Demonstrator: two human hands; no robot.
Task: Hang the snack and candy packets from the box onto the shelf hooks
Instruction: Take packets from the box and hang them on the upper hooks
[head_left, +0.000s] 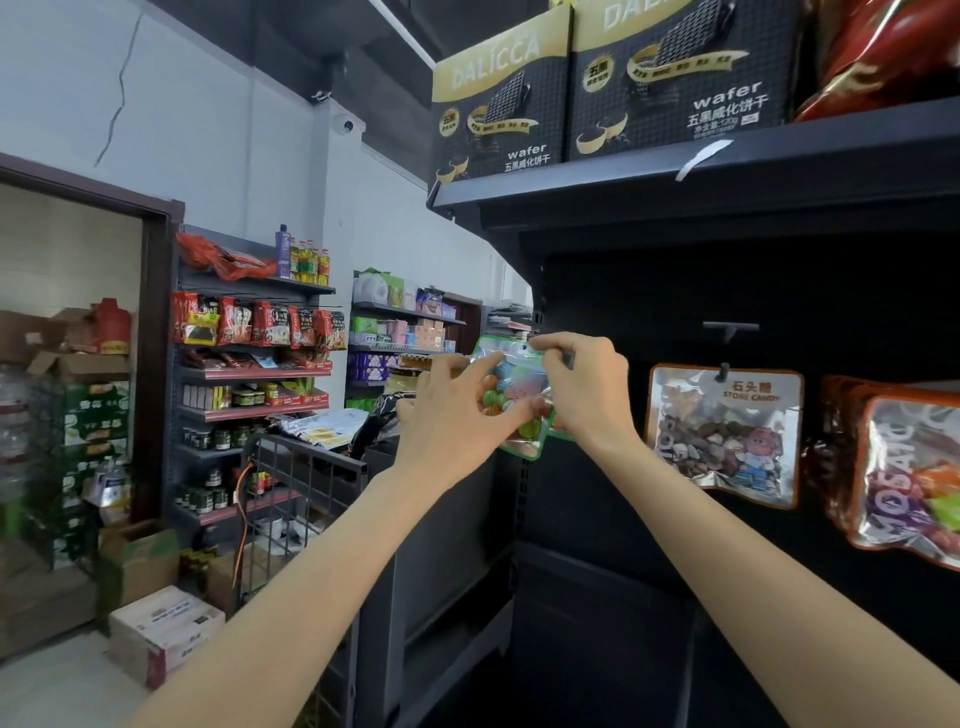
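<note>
Both hands (457, 410) pinch glossy green-edged packet (519, 395)

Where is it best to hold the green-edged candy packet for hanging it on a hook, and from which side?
Pinch the green-edged candy packet at its flat top strip, as the right hand does, coming from the right so the hang hole probably stays free. The left hand steadies the bulging lower part from the left. The empty hook is to the right.

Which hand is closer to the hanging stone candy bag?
Right. The right hand pinches the green-edged packet just left of the stone candy bag; the left hand is farther left.
</note>
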